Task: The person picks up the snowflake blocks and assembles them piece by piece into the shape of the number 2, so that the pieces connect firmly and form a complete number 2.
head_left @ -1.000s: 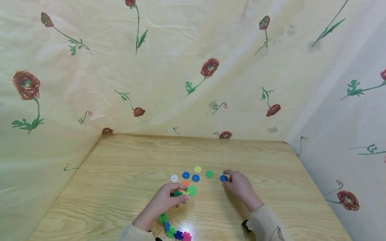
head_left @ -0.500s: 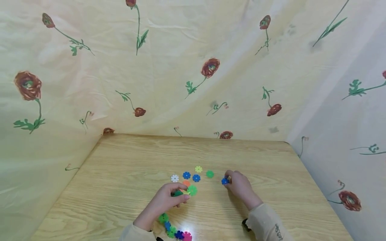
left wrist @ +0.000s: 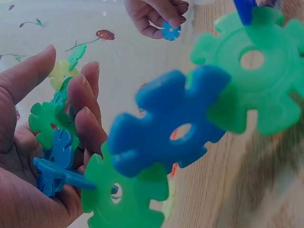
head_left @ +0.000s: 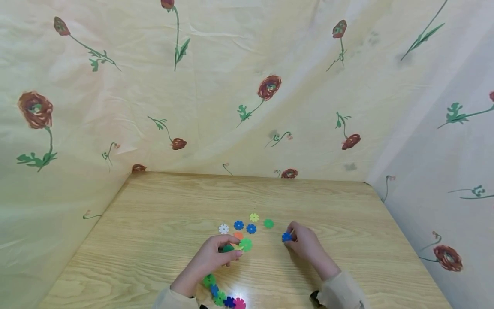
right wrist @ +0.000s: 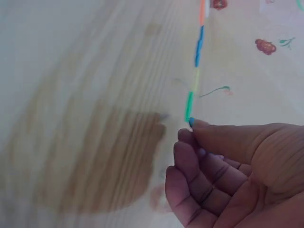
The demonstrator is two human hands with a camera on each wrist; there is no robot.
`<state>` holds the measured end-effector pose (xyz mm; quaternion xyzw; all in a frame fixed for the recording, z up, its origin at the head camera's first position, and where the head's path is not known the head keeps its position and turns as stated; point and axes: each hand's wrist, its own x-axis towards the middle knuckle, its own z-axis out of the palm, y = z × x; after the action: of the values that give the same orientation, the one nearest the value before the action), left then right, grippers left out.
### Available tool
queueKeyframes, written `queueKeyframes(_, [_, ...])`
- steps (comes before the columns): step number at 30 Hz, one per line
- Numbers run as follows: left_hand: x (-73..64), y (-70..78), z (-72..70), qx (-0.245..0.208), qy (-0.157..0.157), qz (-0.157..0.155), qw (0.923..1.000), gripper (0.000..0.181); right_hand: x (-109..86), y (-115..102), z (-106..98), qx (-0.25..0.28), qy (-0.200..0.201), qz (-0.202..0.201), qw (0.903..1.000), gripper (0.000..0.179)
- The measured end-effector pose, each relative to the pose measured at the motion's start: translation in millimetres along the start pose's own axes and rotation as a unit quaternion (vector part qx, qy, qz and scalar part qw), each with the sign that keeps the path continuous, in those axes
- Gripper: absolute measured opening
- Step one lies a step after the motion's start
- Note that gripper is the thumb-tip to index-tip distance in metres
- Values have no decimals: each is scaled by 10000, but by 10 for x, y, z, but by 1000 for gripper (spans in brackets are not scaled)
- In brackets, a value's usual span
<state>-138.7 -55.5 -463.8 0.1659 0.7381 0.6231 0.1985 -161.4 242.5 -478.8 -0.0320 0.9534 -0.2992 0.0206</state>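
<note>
Head view: the right hand (head_left: 306, 242) has just drawn a small blue, notched, round plastic disc (head_left: 287, 237) a little nearer the person, pinching it between thumb and fingertips. For the work in hand, we judge that this piece is now secured, though it remains separate from the multicoloured chain of interlocked plastic discs (head_left: 214, 290). The left hand (head_left: 213, 252) grasps that chain, fingers curled around its upper links; the rest trails to the near part of the wood-grain desk (head_left: 173, 206). Compared with one second ago, we note the blue disc lower in view and turned in the grip; whether it fully clears the desk, we cannot tell. The left hand shows no clear shift. Unchanged also: the loose white plastic disc (head_left: 224, 228), yellow plastic disc (head_left: 254, 217) and green plastic disc (head_left: 268, 223), lying between the hands and the far edge.
</note>
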Motion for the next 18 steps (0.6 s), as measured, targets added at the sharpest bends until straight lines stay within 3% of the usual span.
queueKeyframes(9, [11, -19, -6, 67, 12, -52, 10000, 36, -124, -137, 30, 597, -157, -215, 9979, 11])
queueKeyframes(18, [8, -2, -7, -14, 13, -33, 10000, 38, -258, -281, -8, 1690, -478, -759, 9815, 3])
